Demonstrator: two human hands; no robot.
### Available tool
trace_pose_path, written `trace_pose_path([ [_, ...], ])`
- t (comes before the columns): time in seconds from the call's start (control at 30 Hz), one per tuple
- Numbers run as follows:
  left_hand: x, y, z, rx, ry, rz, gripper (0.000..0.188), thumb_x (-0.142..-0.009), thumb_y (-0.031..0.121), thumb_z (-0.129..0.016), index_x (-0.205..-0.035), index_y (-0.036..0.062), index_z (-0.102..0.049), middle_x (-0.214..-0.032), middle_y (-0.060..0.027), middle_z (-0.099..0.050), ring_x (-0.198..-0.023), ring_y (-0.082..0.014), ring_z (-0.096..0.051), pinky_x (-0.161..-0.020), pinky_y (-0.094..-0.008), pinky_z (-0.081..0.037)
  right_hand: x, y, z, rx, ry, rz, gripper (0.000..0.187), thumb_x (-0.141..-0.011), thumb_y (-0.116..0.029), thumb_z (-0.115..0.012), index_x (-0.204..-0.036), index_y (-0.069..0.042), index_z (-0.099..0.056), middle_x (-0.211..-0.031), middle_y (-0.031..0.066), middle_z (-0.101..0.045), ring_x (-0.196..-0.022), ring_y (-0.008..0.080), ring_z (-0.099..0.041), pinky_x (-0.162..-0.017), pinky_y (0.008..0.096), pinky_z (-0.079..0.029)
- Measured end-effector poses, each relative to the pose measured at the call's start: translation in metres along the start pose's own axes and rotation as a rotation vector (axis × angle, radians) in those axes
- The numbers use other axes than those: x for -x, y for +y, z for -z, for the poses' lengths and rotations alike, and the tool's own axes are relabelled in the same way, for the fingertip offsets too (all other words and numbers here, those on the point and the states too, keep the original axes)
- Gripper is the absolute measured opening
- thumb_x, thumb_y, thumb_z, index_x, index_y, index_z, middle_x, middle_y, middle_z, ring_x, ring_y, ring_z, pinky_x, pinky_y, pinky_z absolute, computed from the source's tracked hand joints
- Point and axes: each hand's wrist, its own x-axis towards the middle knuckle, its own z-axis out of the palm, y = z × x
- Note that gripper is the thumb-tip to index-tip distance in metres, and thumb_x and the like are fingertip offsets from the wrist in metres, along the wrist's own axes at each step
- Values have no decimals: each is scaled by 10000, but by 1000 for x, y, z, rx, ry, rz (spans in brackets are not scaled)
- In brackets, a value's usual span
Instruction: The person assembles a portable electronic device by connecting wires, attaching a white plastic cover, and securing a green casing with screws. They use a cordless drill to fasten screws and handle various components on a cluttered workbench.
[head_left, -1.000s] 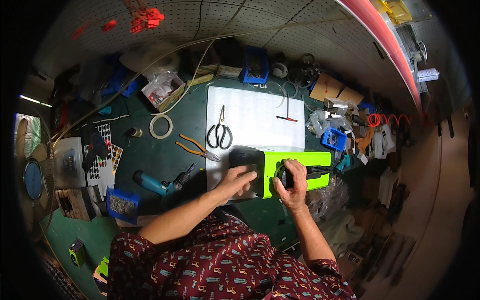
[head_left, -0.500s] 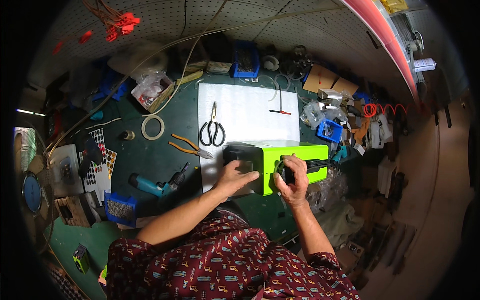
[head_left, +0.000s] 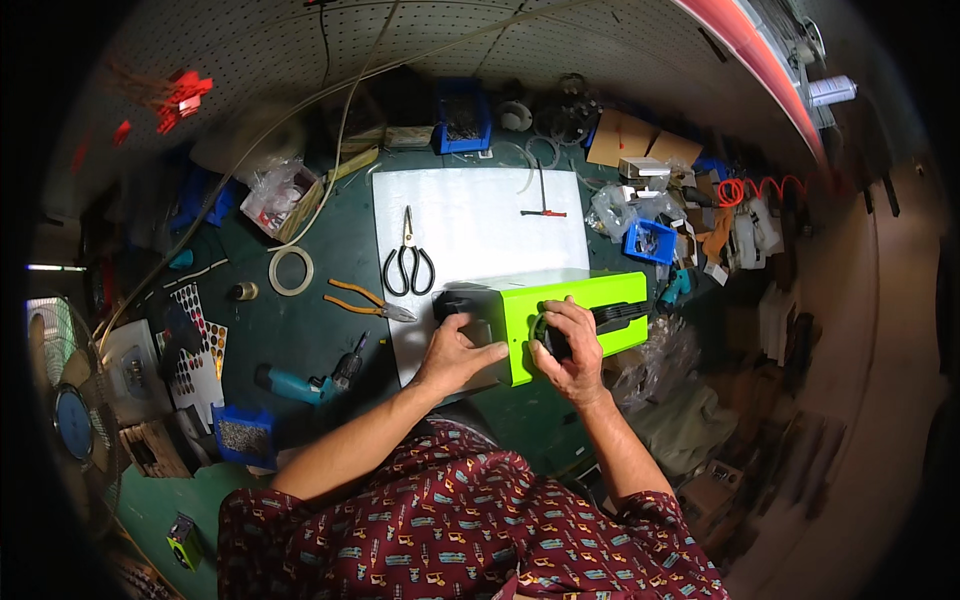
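Note:
A bright green metal case with a black end lies at the front of a white foam sheet. A black handle runs along its green face. My left hand grips the black left end, thumb stretched toward the green edge. On the green face, my right hand has its fingers curled round a black, round-edged part; the fingers hide most of it. Left of the case lie orange-handled pliers and black-handled scissors.
A teal power driver and a tape roll lie to the left. A T-handled tool rests on the sheet. Blue bins and plastic bags stand right. A fan is at far left.
The whole view has shifted slightly, so most things sit further left in it. Both hands keep their places on the green case, the right still round the black part.

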Motion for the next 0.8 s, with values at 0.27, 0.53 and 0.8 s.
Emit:
trace_pose_path([
  [0.27, -2, 14, -4, -291, 67, -206, 739, -800, 95, -872, -1359, 32, -393, -749, 33, -460, -685, -58, -432, -593, -230, -379, 0, -2, 1, -41, 35, -5, 472, -786, -56, -820, -1226, -27, -651, -1257, 181, -686, -1181, 374, -646, -1156, 580, -434],
  [0.53, -1, 7, 6, -203, 42, -210, 691, -795, 58, -857, -1297, 42, -381, -796, 23, -472, -718, -76, -453, -626, -240, -397, 5, -9, -14, -5, 45, -93, 491, -810, -114, -784, -1272, -42, -635, -1291, 171, -626, -1233, 387, -589, -1167, 601, -415],
  [0.8, -8, 6, 26, -145, -175, -177, 621, -882, 3, -779, -1360, 8, -383, -865, -10, -581, -814, -78, -554, -745, -245, -466, 6, -8, -19, -8, 51, -104, 465, -839, -166, -781, -1263, -38, -639, -1292, 167, -622, -1244, 381, -588, -1171, 587, -435],
])
